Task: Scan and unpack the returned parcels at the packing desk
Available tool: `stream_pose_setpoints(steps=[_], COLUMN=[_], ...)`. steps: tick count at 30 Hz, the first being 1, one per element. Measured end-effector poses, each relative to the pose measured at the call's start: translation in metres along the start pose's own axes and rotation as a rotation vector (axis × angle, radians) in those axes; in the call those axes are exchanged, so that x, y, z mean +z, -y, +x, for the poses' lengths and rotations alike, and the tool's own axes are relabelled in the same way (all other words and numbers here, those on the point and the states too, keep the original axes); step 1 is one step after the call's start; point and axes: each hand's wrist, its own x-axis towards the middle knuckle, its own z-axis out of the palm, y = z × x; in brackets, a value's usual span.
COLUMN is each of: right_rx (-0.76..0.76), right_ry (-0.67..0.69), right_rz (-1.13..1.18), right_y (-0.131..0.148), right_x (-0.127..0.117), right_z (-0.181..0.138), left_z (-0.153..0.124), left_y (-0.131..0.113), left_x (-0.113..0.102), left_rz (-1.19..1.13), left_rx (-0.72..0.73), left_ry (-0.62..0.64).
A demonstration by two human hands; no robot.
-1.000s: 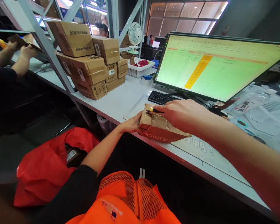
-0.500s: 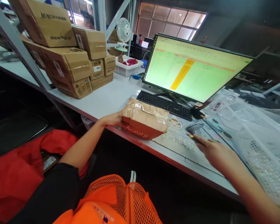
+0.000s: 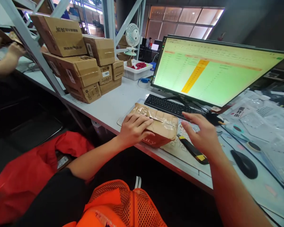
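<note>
A taped cardboard box (image 3: 167, 121) with a red lower side and partly covered white lettering sits at the desk's front edge. My left hand (image 3: 134, 129) grips its near left edge, fingers over the top and thumb along the front. A dark slit shows in the taped top beside my fingertips. To the right of the box, my right hand (image 3: 201, 132) is raised with fingers apart, holding nothing. Below it a black and yellow utility knife (image 3: 192, 150) lies on the desk mat.
Behind the box stand a keyboard (image 3: 165, 104) and a monitor (image 3: 213, 72). A black mouse (image 3: 244, 164) and clear plastic bags (image 3: 269, 116) are at right. Stacked cartons (image 3: 78, 71) and a white basket (image 3: 136, 73) fill the left back. Another person's hands (image 3: 13, 52) show far left.
My right hand has let go of the utility knife, now on the mat, and moved up towards the box. My left hand has shifted from the box's left end onto its top edge.
</note>
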Motion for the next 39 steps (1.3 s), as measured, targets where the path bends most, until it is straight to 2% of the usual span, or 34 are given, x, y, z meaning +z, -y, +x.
stream_pose_setpoints(steps=[1, 4, 6, 8, 11, 14, 17, 24, 27, 31, 33, 36, 39], right_rx=[-0.060, -0.149, -0.152, -0.147, -0.108, 0.001, 0.085, 0.165, 0.174, 0.125, 0.103, 0.138, 0.149], right_ry=[0.029, 0.259, 0.396, 0.462, 0.481, 0.454, 0.421, 0.382, 0.436, 0.614, 0.647, 0.546, 0.441], right_rz=[0.047, 0.034, -0.058, -0.201, -0.420, -0.511, -0.504, -0.440, -0.385, -0.396, -0.416, -0.441, -0.454], right_y=[0.013, 0.044, 0.058, 0.066, 0.073, 0.074, 0.073, 0.070, 0.064, 0.059, 0.062, 0.072, 0.080], right_x=[-0.002, 0.005, 0.013, 0.019, 0.019, 0.019, 0.026, 0.038, 0.035, 0.028, 0.027, 0.032, 0.040], right_z=[0.015, 0.048, 0.060, 0.065, 0.073, 0.087, 0.104, 0.121, 0.137, 0.167, 0.173, 0.165, 0.145], left_z=[0.000, 0.003, 0.004, 0.004, 0.005, 0.007, 0.009, 0.007, 0.003, -0.003, -0.003, 0.008, 0.038], left_y=[0.003, 0.011, 0.012, 0.012, 0.012, 0.014, 0.017, 0.013, 0.011, 0.009, 0.007, 0.009, 0.020], left_x=[0.003, 0.004, 0.003, 0.004, 0.009, 0.015, 0.019, 0.017, 0.014, 0.013, 0.010, 0.002, -0.011], left_rz=[0.002, 0.011, 0.007, -0.005, -0.012, 0.010, 0.028, 0.067, 0.048, 0.033, 0.036, 0.012, -0.085], left_rx=[0.014, 0.057, 0.062, 0.051, 0.035, 0.017, 0.004, 0.039, 0.046, -0.014, -0.052, -0.075, -0.067], left_ry=[-0.011, -0.022, -0.031, -0.039, -0.039, -0.036, -0.031, -0.043, -0.040, 0.111, 0.168, 0.237, 0.449])
